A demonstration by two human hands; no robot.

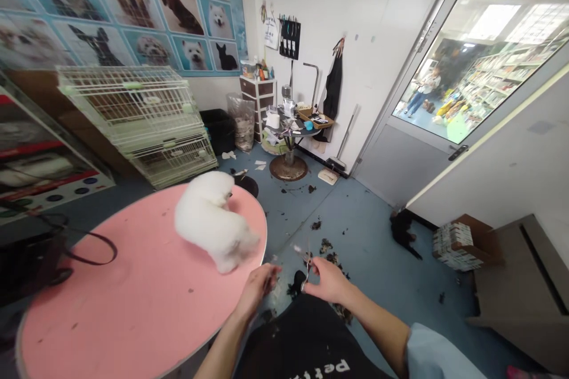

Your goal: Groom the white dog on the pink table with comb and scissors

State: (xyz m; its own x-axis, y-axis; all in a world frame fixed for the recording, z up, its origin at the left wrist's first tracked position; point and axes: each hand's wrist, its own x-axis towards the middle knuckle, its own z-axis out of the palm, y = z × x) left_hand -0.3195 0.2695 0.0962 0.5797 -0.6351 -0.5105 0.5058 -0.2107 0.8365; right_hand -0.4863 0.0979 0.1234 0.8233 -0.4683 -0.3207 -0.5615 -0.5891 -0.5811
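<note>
A pair of scissors (307, 262) is in my right hand (329, 280), its blades pointing up and away from me over the floor. The thumb and fingers are at the scissors' handles. My left hand (258, 287) is beside the edge of the pink table (146, 308), with its fingers curled in; whatever they may hold is hidden. A fluffy white dog (213, 225) is on the far part of the table, beyond my left hand and apart from both hands. Its head is turned away.
Dark hair clumps (326, 246) litter the blue floor. A black dog (402, 231) is by the wall on the right, near a cardboard box (482, 237). White wire cages (133, 112) stand at the left. A round tool table (291, 124) is at the back, near a broom (344, 142).
</note>
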